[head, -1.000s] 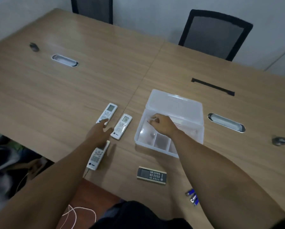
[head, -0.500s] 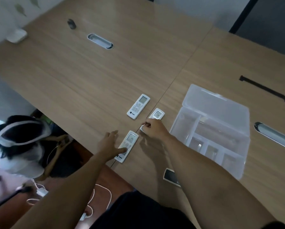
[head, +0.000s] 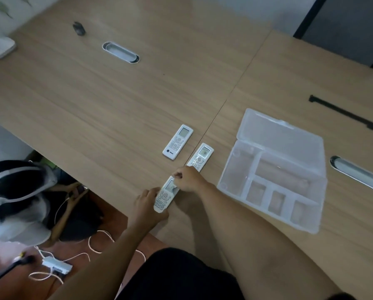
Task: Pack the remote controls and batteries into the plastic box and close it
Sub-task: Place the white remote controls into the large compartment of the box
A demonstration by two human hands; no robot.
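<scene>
My left hand (head: 147,205) and right hand (head: 187,179) pinch the white remote (head: 166,195) at the table's (head: 94,109) near edge. It overhangs; a slip drops it off, missing the open plastic box (head: 274,169)

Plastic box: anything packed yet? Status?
Nothing packed: the plastic box lies open, compartments empty. In hand: both the left hand and right hand are on the nearest remote at the table edge. Left: two more remotes on the table, batteries (not in view), then closing the lid.
</scene>
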